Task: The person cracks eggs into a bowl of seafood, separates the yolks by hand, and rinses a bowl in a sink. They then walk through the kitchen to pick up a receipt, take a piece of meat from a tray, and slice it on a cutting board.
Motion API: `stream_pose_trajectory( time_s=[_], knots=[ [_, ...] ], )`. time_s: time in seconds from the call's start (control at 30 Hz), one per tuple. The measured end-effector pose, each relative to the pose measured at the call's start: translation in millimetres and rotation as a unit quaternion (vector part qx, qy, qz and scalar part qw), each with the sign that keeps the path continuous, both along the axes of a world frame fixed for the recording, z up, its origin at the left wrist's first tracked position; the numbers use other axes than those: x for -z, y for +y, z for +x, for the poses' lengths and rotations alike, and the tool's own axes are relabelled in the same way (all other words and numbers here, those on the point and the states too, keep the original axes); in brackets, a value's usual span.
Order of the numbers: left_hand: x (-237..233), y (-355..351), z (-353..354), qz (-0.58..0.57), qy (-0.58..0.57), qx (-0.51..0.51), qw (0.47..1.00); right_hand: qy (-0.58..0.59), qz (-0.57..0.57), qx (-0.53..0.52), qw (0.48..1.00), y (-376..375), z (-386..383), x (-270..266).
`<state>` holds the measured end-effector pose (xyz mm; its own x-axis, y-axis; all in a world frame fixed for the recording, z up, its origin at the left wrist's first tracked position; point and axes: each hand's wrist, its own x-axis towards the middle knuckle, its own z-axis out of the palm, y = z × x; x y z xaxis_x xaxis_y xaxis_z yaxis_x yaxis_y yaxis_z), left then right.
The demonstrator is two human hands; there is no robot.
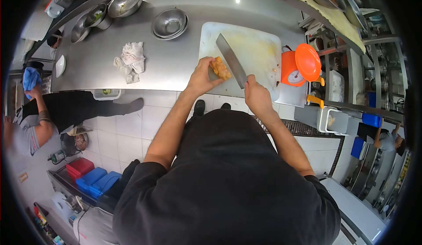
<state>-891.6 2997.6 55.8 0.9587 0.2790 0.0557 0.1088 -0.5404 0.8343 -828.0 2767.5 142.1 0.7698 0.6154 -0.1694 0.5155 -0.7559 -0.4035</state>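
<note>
Nearest me, my right hand (pixel 257 94) is closed around the handle of the knife (pixel 231 61), whose blade runs away and leftward across the cutting board (pixel 259 43). My left hand (pixel 201 76) pinches an orange-brown piece of food (pixel 220 68) at the board's near left edge, just left of the blade and seemingly against it. Farther off sit a steel bowl (pixel 169 24) and an orange scale (pixel 299 67).

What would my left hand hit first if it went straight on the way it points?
Likely the cleaver, its blade right beside the orange food piece your left hand holds; depth is unclear.
</note>
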Motion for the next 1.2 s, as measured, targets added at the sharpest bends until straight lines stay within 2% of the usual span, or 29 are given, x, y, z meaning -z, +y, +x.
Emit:
stream_pose_trajectory(
  time_s=[0.23, 0.43, 0.53, 0.93, 1.2],
  knots=[
    [-7.7, -4.6, 7.7, 0.084, 0.02, -0.001, 0.996, -0.025, -0.028, -0.064, 0.997, 11.6, -9.0, -27.2],
    [-11.7, -9.8, 11.1, 0.104, 0.056, -0.014, 0.993, -0.049, -0.085, -0.081, 0.992, 14.5, -14.7, -29.6],
    [-8.8, -10.1, 11.9, 0.074, 0.087, -0.012, 0.993, -0.002, -0.137, -0.085, 0.987, 22.8, -15.9, -54.2],
    [1.3, -13.4, 14.1, 0.078, 0.076, -0.038, 0.993, 0.027, -0.194, -0.09, 0.977, 49.6, -8.9, -54.9],
    [3.0, -12.0, 14.8, 0.079, 0.08, -0.034, 0.993, 0.034, -0.155, -0.068, 0.985, 82.1, 9.1, -25.9]
  ],
)
